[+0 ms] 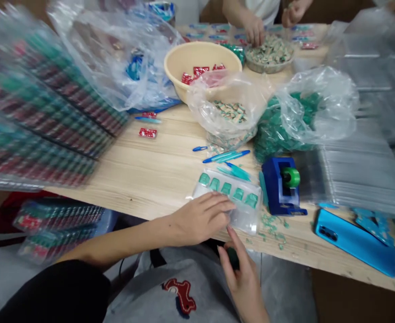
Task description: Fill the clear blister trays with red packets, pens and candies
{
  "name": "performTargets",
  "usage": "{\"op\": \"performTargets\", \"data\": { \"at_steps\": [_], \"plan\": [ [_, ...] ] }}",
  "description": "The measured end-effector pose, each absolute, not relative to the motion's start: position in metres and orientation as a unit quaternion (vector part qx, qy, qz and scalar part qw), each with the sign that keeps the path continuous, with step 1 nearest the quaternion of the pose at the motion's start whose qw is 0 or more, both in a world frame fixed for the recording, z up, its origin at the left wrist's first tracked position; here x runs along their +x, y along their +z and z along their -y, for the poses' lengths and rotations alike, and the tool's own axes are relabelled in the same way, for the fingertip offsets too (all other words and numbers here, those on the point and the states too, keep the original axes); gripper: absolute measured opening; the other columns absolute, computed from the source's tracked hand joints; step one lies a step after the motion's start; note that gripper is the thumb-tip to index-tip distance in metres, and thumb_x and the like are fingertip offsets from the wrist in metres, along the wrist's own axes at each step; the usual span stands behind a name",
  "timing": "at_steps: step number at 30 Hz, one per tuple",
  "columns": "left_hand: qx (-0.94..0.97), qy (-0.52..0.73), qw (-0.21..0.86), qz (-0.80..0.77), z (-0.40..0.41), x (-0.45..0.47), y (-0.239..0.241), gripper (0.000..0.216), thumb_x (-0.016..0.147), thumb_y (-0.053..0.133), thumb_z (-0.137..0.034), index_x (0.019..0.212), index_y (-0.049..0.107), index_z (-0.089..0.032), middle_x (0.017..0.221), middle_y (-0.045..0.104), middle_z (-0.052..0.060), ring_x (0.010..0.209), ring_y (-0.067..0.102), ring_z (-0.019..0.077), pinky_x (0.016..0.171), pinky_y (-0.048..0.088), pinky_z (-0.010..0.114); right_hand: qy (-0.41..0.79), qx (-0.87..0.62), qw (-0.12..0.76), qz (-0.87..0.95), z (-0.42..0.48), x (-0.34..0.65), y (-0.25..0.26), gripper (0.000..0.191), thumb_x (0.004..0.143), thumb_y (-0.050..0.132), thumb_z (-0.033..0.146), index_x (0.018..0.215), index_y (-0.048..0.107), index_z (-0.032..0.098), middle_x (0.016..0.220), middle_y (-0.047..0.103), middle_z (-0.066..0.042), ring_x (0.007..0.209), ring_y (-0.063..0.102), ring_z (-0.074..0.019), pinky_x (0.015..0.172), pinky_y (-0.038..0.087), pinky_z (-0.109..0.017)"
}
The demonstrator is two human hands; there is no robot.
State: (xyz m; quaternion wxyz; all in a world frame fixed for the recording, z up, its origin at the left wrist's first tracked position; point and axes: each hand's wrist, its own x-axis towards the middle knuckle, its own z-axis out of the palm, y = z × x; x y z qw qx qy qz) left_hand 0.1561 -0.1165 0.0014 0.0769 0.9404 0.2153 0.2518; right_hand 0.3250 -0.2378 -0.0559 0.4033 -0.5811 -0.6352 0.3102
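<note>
My left hand (202, 220) lies flat, fingers stretched out, on a clear plastic sleeve (246, 220) at the table's front edge. A row of several small green pieces (226, 188) shows along the sleeve's far side, beyond my fingertips. Just below the edge, my right hand (246, 278) is curled with thumb and fingers around a small dark green thing (233, 258), whose kind I cannot make out. Its index fingertip is close to the sleeve's near edge. Blue and teal pens (226, 156) lie behind the sleeve. A blue tape dispenser (274, 197) with green tape stands to its right.
Filled plastic packs (49, 112) are piled at left. Behind are a cream bowl (173, 67) with red packets, a bag of small striped pieces (231, 112) and a bag of green pieces (278, 125). A blue phone (355, 242) lies right. Another person's hand (255, 31) reaches into a bowl.
</note>
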Motion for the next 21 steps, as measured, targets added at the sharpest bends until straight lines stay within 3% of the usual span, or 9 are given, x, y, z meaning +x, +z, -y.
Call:
{"op": "performTargets", "data": {
  "at_steps": [3, 7, 11, 16, 19, 21],
  "plan": [
    [0.912, 0.292, 0.1, -0.271, 0.119, 0.137, 0.008, 0.014, 0.093, 0.044, -0.009, 0.088, 0.053, -0.018, 0.116, 0.071, 0.009, 0.113, 0.064, 0.0174, 0.095, 0.054, 0.035, 0.321, -0.592, 0.408, 0.617, 0.241, 0.334, -0.057, 0.039, 0.092, 0.059, 0.026, 0.131, 0.06, 0.025, 0.089, 0.074, -0.004, 0.072, 0.072, -0.0139, 0.052, 0.055, -0.016],
    [0.848, 0.331, 0.078, -0.406, 0.105, 0.1, 0.022, 0.019, 0.089, 0.047, -0.004, 0.08, 0.045, -0.02, 0.109, 0.073, 0.008, 0.107, 0.067, 0.0151, 0.09, 0.056, 0.035, 0.321, -0.607, 0.4, 0.607, 0.241, 0.346, -0.059, 0.029, 0.089, 0.063, 0.028, 0.117, 0.069, 0.025, 0.089, 0.074, -0.003, 0.077, 0.072, -0.0147, 0.064, 0.058, -0.017],
    [0.822, 0.274, -0.007, -0.499, 0.057, 0.068, 0.003, 0.013, 0.091, 0.046, -0.008, 0.089, 0.05, -0.02, 0.11, 0.072, 0.009, 0.107, 0.067, 0.0184, 0.093, 0.054, 0.037, 0.334, -0.633, 0.429, 0.551, 0.239, 0.35, -0.053, 0.022, 0.086, 0.065, 0.033, 0.106, 0.074, 0.026, 0.085, 0.074, -0.003, 0.063, 0.068, -0.013, 0.056, 0.055, -0.018],
    [0.795, 0.172, 0.005, -0.581, -0.006, 0.054, -0.04, 0.017, 0.092, 0.043, -0.009, 0.103, 0.056, -0.014, 0.122, 0.065, 0.019, 0.118, 0.061, 0.0285, 0.102, 0.047, 0.051, 0.475, -0.59, 0.496, 0.425, 0.235, 0.343, -0.039, 0.017, 0.088, 0.066, 0.036, 0.097, 0.075, 0.026, 0.058, 0.061, 0.001, 0.045, 0.053, -0.0088, 0.048, 0.046, -0.019],
    [0.801, 0.214, 0.014, -0.558, 0.002, 0.066, -0.046, 0.023, 0.094, 0.052, -0.019, 0.116, 0.055, -0.011, 0.134, 0.057, 0.023, 0.129, 0.053, 0.032, 0.108, 0.041, 0.055, 0.563, -0.534, 0.561, 0.289, 0.228, 0.339, -0.025, 0.024, 0.089, 0.062, 0.043, 0.099, 0.075, 0.026, 0.066, 0.063, -0.001, 0.045, 0.05, -0.0073, 0.046, 0.042, -0.02],
    [0.806, 0.268, 0.037, -0.526, 0.03, 0.083, -0.035, 0.025, 0.096, 0.053, -0.023, 0.12, 0.054, -0.016, 0.132, 0.059, 0.017, 0.127, 0.054, 0.0278, 0.108, 0.043, 0.05, 0.606, -0.506, 0.572, 0.223, 0.219, 0.337, -0.016, 0.029, 0.086, 0.063, 0.044, 0.106, 0.075, 0.027, 0.08, 0.066, -0.003, 0.048, 0.051, -0.0075, 0.047, 0.043, -0.021]
  ]
}}
